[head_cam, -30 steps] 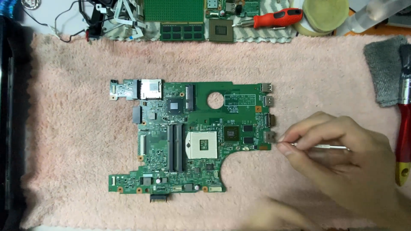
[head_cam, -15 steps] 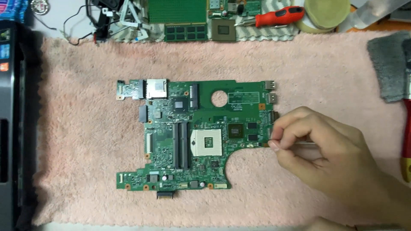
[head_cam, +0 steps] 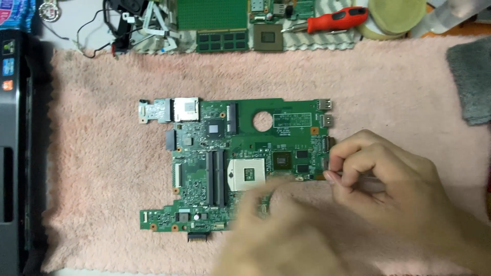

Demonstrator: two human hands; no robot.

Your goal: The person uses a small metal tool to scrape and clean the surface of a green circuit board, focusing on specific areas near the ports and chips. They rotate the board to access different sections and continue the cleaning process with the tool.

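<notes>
Head view. I see a green laptop motherboard [head_cam: 235, 163] lying flat at the centre of the frame on a pink towel [head_cam: 102, 153]. My right hand [head_cam: 394, 184], at centre right, is curled with its fingertips pinched on a thin metal tool [head_cam: 369, 177] at the board's right edge, beside the side ports. My left hand [head_cam: 276, 235], blurred at the bottom centre, overlaps the board's lower right corner; I cannot tell whether it grips anything. Along the top edge lie a red-handled screwdriver [head_cam: 335, 19], a memory module [head_cam: 221, 41] and a tape roll [head_cam: 396, 18]. A grey cloth [head_cam: 473, 82] sits at upper right.
</notes>
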